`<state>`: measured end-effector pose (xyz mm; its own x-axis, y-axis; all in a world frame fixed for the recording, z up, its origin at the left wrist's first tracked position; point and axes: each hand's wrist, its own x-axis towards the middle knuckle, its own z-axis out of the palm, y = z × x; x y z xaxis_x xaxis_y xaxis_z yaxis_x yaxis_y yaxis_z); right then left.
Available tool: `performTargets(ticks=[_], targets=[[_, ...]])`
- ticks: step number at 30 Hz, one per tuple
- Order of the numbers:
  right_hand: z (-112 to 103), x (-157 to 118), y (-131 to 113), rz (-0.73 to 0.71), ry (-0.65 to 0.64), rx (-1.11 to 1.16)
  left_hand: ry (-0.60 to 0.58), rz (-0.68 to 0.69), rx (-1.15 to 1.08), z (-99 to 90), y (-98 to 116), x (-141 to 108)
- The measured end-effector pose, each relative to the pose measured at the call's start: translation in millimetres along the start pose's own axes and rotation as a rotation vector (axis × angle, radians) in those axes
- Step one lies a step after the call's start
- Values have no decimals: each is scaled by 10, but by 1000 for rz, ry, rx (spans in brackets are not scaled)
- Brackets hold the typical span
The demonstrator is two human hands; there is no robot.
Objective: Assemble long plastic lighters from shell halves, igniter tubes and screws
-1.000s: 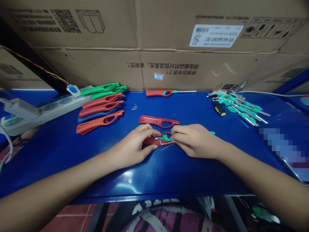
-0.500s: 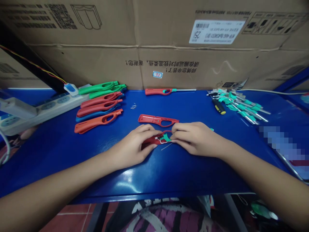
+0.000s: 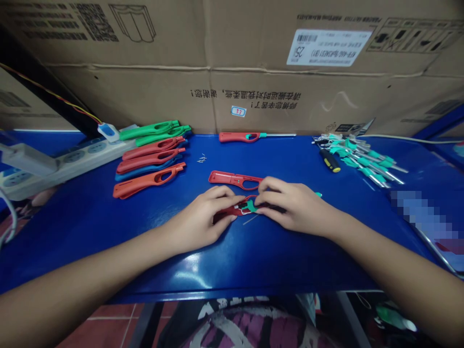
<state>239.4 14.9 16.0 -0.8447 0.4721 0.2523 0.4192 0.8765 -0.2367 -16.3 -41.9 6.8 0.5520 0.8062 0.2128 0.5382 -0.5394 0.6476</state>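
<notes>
With twelve o'clock pointing away from the person, the red handle shell (image 3: 229, 211) lies on the blue table (image 3: 203, 275) between the two hands, its long axis close to a nine-to-three line. The left hand (image 3: 199, 220) has its nine o'clock end in a narrow grip, thumb on the near edge and fingers on the far edge. The green trigger piece (image 3: 251, 206) sits in the shell, toward three o'clock from the left fingertips and nine o'clock from the right hand (image 3: 293, 205). The right hand is nearer to it: its fingers are bent and slightly parted, tips at the piece's three o'clock side, though whether they pinch or only press cannot be told. The other red shell half (image 3: 225, 178) lies near, toward twelve, roughly parallel; a thin metal rod (image 3: 250, 220) lies just beside, toward five.
</notes>
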Motion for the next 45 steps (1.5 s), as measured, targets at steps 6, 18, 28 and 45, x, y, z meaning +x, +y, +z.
performTargets(ticks=[6,18,28,45], targets=[[21,12,7,110,-2,82,26,-27,-1,8,32,8],[33,27,-11,-38,10,-54,146,-116,-127,86,-12,53],[44,16,-24,-62,39,-118,154,-104,-142,108,53,64],[73,38,-56,-142,10,-210,183,-134,-121,156,54,110]])
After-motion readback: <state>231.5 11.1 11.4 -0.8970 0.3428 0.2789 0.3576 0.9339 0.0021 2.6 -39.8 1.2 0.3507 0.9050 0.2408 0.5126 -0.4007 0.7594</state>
